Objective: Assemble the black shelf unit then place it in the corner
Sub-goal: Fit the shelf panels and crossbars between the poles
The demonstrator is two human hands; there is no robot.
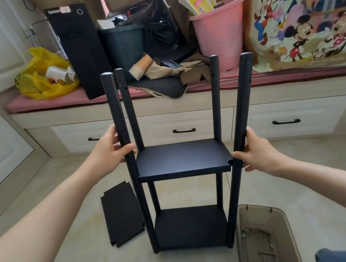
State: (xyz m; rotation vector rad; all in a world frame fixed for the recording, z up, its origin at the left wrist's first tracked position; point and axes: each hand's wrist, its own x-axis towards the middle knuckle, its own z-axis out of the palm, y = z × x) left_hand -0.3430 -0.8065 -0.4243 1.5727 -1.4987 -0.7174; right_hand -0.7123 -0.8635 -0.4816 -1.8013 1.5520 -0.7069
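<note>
The black shelf unit (182, 158) stands upright on the floor in front of me. It has several round poles, a bottom board (190, 227) and a middle board. The poles rise bare above the middle board. My left hand (110, 147) grips the near left pole (116, 107) just above the middle board. My right hand (256, 152) holds the near right pole (244, 101) at the board's corner, fingers curled round it. A loose black shelf board (123, 216) lies flat on the floor to the left of the unit.
A brown plastic tray (260, 209) with screws and washers lies on the floor at the right. Behind is a window bench with drawers (183, 127), piled with a black computer tower (81, 50), a pink bucket (220, 37), a yellow bag (43, 76) and boxes. My knees show at the bottom.
</note>
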